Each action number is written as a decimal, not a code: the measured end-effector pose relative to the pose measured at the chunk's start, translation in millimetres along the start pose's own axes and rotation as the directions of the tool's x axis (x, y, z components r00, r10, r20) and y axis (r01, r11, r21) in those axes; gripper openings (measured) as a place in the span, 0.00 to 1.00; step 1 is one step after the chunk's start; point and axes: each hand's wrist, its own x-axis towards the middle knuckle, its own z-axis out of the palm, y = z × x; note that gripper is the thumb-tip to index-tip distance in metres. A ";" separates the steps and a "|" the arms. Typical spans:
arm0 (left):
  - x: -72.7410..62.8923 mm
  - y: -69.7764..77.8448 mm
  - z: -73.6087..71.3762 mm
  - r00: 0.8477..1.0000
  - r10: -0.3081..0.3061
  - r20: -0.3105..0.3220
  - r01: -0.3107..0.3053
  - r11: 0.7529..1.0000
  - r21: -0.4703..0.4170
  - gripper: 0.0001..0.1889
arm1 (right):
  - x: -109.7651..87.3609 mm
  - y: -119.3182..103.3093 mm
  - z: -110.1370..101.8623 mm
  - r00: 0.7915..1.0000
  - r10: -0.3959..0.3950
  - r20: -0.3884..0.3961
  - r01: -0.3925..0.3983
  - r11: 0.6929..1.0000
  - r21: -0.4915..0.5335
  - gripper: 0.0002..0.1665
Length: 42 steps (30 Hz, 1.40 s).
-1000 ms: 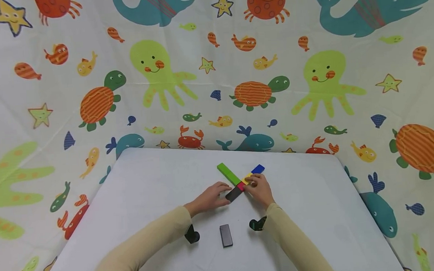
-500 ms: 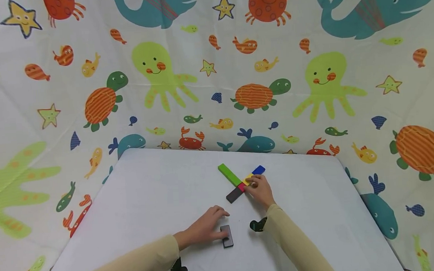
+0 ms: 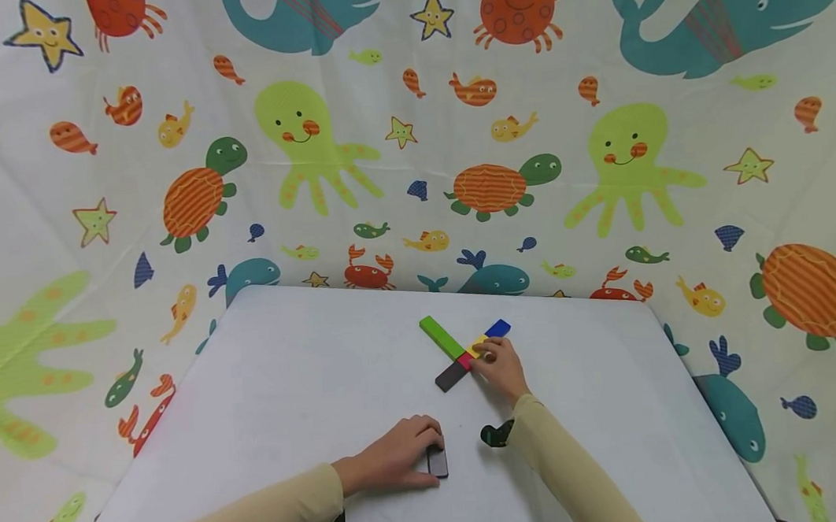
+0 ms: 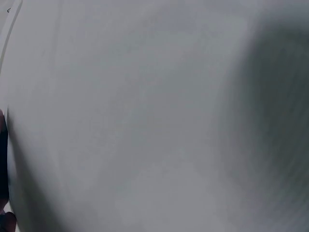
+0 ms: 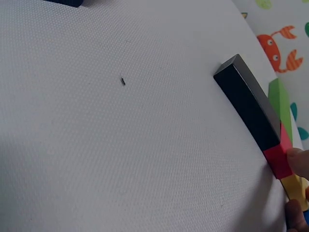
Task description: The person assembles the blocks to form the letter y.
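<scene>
My left hand (image 3: 393,455) grips a dark grey rectangular block (image 3: 437,464) near the front of the table, fingers over its far end and thumb at its near end. The left wrist view catches only a sliver of that block (image 4: 3,159) between fingertips. Farther back, a slanting row joins a black block (image 5: 251,106), a red block (image 5: 277,160), a yellow block (image 5: 292,187) and a blue block (image 3: 499,328). From the red one, a green block (image 3: 440,337) branches to the back left. My right hand (image 3: 503,371) holds the row at the red and yellow blocks, partly covering them.
A white-covered table (image 3: 310,361) carries the blocks. Behind it hangs a curtain (image 3: 413,159) printed with sea animals. A black wrist device (image 3: 496,434) sits under the right sleeve, close over the tabletop.
My left hand has left the black end of the row, come back toward the front and taken hold of the loose dark grey block. My right hand has stayed on the row.
</scene>
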 end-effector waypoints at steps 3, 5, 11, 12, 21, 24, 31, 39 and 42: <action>0.4 -1.9 -1.5 1.000 0.004 0.011 -0.004 1.000 -0.018 0.24 | 0.0 1.0 0.5 1.000 0.000 -0.003 0.000 1.000 -0.001 0.20; 0.5 -3.4 -4.0 1.000 -0.010 0.024 0.011 0.999 -0.038 0.24 | 0.3 1.5 0.9 1.000 0.001 -0.005 -0.001 1.000 0.001 0.20; 0.5 -11.3 -15.2 0.995 -0.084 0.044 0.089 0.990 -0.108 0.25 | 0.0 2.5 1.6 1.000 -0.001 -0.009 0.001 1.000 0.008 0.19; 0.6 -12.9 -16.9 0.995 -0.092 0.042 0.096 0.990 -0.107 0.24 | -0.1 2.7 1.7 1.000 -0.004 -0.009 0.004 1.000 0.008 0.19; 4.7 -29.0 -25.8 0.994 -0.104 0.031 0.107 0.987 -0.121 0.25 | 1.9 4.0 2.4 1.000 -0.006 -0.008 0.006 1.000 0.000 0.19; 8.4 -36.5 -32.2 0.990 -0.135 0.050 0.141 0.977 -0.160 0.27 | 1.8 4.0 2.5 1.000 -0.006 -0.008 0.006 1.000 0.000 0.19; 17.0 -52.9 -53.7 0.978 -0.183 0.102 0.201 0.954 -0.223 0.30 | 0.7 5.2 2.8 1.000 -0.008 -0.009 0.008 1.000 0.011 0.18; 20.7 -66.3 -51.8 0.973 -0.145 0.177 0.174 0.972 -0.159 0.25 | 1.6 5.7 2.9 1.000 0.011 0.000 -0.011 1.000 0.013 0.18; 25.0 -70.6 -49.8 0.967 -0.177 0.184 0.207 0.965 -0.160 0.25 | 2.2 4.9 1.6 1.000 0.008 0.004 -0.008 1.000 0.016 0.19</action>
